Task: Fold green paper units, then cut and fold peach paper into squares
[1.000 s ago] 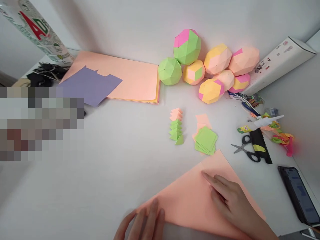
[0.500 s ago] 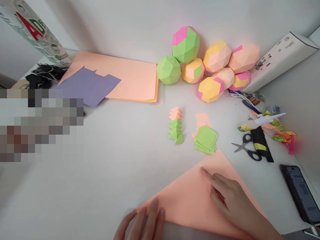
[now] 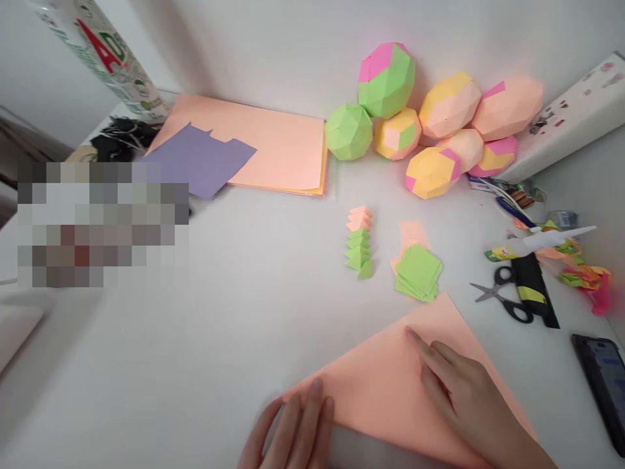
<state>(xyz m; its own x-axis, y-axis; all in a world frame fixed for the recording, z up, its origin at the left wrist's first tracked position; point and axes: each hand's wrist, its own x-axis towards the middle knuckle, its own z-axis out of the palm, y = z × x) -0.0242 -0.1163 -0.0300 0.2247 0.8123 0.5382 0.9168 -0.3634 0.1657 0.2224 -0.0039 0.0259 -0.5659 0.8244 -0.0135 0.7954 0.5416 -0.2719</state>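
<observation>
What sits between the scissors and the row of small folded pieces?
In the head view, a stack of green squares lies between the scissors and the folded pieces.

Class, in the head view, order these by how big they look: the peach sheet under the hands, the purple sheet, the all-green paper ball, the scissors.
1. peach sheet, though it is nearest the camera.
2. purple sheet.
3. all-green paper ball and scissors: unsure; the scissors are longer, the ball fuller.

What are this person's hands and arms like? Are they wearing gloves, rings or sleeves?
Both are bare. The left hand shows only fingers at the bottom edge: no glove, no ring seen. The right hand shows to the forearm, with no glove, ring, watch or sleeve in view.
</observation>
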